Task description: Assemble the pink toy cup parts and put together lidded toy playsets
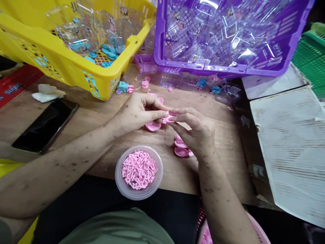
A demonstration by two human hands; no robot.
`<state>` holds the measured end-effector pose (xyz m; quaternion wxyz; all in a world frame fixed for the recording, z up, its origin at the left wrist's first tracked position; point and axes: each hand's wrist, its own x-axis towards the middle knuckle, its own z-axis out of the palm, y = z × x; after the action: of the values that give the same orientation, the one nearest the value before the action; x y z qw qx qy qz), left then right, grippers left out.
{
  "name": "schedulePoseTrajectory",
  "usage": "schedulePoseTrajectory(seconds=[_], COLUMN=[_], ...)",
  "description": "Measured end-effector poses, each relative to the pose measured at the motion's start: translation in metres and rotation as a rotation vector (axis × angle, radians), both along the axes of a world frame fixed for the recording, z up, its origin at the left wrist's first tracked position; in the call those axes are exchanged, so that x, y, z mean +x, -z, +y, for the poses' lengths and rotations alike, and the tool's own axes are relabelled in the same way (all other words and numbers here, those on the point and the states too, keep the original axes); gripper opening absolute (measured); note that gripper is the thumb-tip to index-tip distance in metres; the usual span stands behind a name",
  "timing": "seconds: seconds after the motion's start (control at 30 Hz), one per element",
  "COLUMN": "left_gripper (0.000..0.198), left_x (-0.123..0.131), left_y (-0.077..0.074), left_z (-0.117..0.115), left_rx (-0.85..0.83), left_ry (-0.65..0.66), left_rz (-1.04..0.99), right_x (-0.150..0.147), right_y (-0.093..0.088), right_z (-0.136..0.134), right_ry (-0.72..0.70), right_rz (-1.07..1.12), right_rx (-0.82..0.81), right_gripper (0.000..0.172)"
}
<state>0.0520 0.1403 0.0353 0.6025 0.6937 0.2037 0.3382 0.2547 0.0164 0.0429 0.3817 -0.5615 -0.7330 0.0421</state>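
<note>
Both hands meet over the middle of the wooden table, fingers closed on a small pink plastic piece (168,118). My left hand (138,110) pinches its left end between thumb and forefinger. From the other side my right hand (196,125) grips it with the fingertips. Its exact shape is partly hidden by the fingers. Pink oval pieces (153,126) lie beneath the left hand, and several more pink ovals (181,151) rest below the right hand. Nearer to me stands a round clear tub (118,178) of small curly pink plastic parts (139,169).
A yellow basket (109,76) with clear and blue parts stands back left, beside a purple basket (200,69) of clear plastic cases. Small blue and pink pieces (123,86) lie before them. A black phone (45,125) is at left, white cardboard (286,145) at right.
</note>
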Motion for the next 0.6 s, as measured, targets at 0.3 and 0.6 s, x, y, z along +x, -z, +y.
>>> schedulePoseTrajectory(seconds=[0.3,0.6], left_gripper=[0.017,0.034], left_x=[0.0008,-0.0042], left_y=[-0.0014,-0.0021], left_z=[0.0004,-0.0046], left_rx=[0.006,0.309], left_ry=[-0.014,-0.007], left_rz=[-0.055,-0.066], right_x=[-0.0036,-0.002], right_y=[0.003,0.0012], right_z=[0.005,0.0028], right_ry=[0.066,-0.002], right_rz=[0.037,0.172], right_rx=[0.023,0.063], right_gripper=[0.003,0.006])
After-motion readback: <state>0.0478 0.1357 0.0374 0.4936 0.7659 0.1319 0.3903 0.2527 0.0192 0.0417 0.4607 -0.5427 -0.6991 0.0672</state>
